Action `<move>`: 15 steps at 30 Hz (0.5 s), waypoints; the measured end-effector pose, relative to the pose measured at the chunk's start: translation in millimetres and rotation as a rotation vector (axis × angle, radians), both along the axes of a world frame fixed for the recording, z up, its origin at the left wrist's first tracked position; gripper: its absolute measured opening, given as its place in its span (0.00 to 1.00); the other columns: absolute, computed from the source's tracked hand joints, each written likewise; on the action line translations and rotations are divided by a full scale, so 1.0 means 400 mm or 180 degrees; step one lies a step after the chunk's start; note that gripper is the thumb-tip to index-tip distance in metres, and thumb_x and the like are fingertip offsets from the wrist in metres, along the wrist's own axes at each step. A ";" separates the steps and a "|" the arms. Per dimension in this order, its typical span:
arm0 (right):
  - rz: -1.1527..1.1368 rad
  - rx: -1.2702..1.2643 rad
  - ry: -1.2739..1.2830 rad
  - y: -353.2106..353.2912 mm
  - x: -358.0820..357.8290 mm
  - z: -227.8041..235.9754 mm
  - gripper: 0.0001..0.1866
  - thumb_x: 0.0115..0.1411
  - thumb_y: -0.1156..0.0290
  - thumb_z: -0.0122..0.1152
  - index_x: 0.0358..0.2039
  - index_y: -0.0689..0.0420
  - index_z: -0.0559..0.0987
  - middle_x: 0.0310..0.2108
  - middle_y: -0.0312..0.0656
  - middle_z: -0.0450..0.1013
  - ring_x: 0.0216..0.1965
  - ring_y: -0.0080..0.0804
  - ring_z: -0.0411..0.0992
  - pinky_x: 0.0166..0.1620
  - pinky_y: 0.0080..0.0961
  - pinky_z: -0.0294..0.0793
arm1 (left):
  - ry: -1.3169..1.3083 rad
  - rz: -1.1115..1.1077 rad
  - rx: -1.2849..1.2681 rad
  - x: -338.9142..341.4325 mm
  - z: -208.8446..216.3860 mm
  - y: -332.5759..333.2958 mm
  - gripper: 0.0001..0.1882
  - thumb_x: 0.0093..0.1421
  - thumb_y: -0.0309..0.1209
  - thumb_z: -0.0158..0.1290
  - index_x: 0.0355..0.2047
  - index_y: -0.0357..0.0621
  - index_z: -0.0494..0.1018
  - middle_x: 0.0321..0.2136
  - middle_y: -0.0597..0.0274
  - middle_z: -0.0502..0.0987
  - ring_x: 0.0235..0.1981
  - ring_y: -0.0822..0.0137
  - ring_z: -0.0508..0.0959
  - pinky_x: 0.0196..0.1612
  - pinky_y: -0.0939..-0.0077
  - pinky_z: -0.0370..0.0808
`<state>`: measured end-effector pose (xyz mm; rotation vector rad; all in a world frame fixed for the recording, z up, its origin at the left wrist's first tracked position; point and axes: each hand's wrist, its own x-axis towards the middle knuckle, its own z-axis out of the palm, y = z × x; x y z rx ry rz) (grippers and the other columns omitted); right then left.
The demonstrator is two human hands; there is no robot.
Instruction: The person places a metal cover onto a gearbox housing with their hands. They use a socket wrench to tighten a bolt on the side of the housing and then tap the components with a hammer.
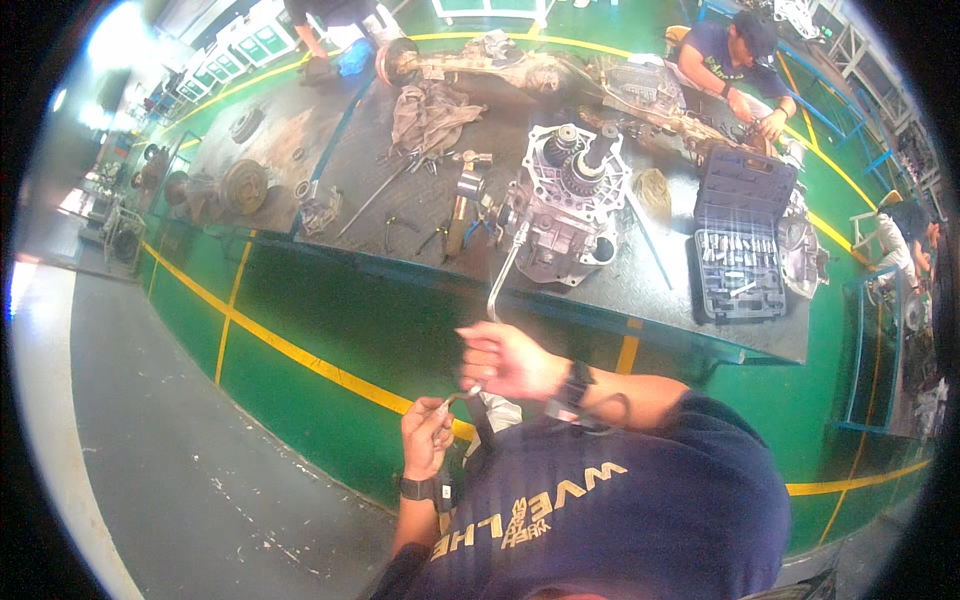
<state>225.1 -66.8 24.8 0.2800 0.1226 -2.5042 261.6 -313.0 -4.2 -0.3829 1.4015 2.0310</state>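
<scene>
My left hand (427, 437) pinches a thin, bent metal piece (456, 397) in front of my body. Just above it my right hand (508, 362) is curled closed, its fingers close to the piece's upper end; what lies inside them is hidden. Beyond my hands, a gearbox (565, 232) sits at the bench's near edge, its gears (588, 175) exposed on top. A bent metal rod (497, 287) slants from its left side over the edge toward my right hand; whether they touch is unclear.
On the bench (350, 245) lie a hammer (467, 190), pliers (398, 228), a crumpled rag (430, 118) and an opened socket set case (738, 265). A round metal part (243, 186) lies at the left. A co-worker (735, 60) handles parts at the far right; another person (330, 30) stands far left.
</scene>
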 end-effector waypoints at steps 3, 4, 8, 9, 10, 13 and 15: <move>-0.0102 0.0805 -0.0892 0.044 0.069 -0.105 0.12 0.64 0.66 0.60 0.26 0.48 0.67 0.16 0.28 0.53 0.17 0.24 0.53 0.33 0.34 0.65 | -0.0198 0.0012 0.0257 0.004 0.006 0.007 0.05 0.66 0.23 0.54 0.42 0.44 0.72 0.25 0.63 0.74 0.15 0.81 0.62 0.16 0.88 0.57; -0.0117 0.0797 -0.0896 0.029 0.058 -0.159 0.12 0.64 0.66 0.60 0.26 0.48 0.67 0.16 0.28 0.53 0.17 0.24 0.53 0.33 0.34 0.65 | -0.0201 -0.0004 0.0250 0.015 0.005 0.007 0.05 0.66 0.23 0.54 0.42 0.44 0.72 0.25 0.63 0.74 0.15 0.81 0.62 0.16 0.88 0.57; -0.0327 0.1059 -0.0775 -0.108 -0.112 -0.318 0.13 0.64 0.68 0.60 0.26 0.47 0.66 0.15 0.27 0.52 0.17 0.24 0.53 0.26 0.36 0.63 | -0.0220 -0.0086 0.0273 0.048 0.012 0.043 0.06 0.66 0.21 0.54 0.38 0.46 0.69 0.25 0.62 0.74 0.14 0.80 0.61 0.16 0.87 0.57; -0.0260 0.0768 -0.0611 -0.147 -0.159 -0.292 0.14 0.64 0.67 0.60 0.25 0.47 0.65 0.15 0.28 0.52 0.17 0.25 0.53 0.27 0.36 0.63 | -0.0412 -0.0036 0.0231 0.065 0.010 0.063 0.08 0.65 0.20 0.54 0.36 0.47 0.68 0.24 0.63 0.73 0.14 0.80 0.62 0.16 0.87 0.57; -0.0191 0.0477 -0.0451 -0.163 -0.189 -0.251 0.15 0.64 0.67 0.60 0.23 0.47 0.64 0.14 0.28 0.51 0.17 0.25 0.53 0.28 0.35 0.63 | -0.0407 -0.0024 0.0225 0.064 0.010 0.064 0.08 0.65 0.20 0.54 0.36 0.47 0.68 0.24 0.63 0.73 0.14 0.80 0.62 0.16 0.87 0.57; 0.0229 -0.0015 -0.0175 -0.111 -0.163 -0.029 0.24 0.66 0.64 0.59 0.16 0.45 0.58 0.13 0.28 0.49 0.16 0.26 0.53 0.34 0.31 0.62 | 0.0061 0.0244 -0.0282 0.039 -0.054 0.021 0.12 0.62 0.18 0.57 0.35 0.48 0.66 0.22 0.67 0.70 0.15 0.81 0.62 0.15 0.88 0.57; 0.0114 0.0052 -0.0028 -0.042 -0.073 0.008 0.26 0.69 0.63 0.55 0.14 0.45 0.57 0.12 0.28 0.49 0.17 0.26 0.53 0.36 0.33 0.64 | 0.0336 0.0185 -0.0292 -0.010 -0.039 0.002 0.13 0.61 0.18 0.59 0.36 0.47 0.66 0.22 0.70 0.70 0.15 0.82 0.62 0.15 0.88 0.55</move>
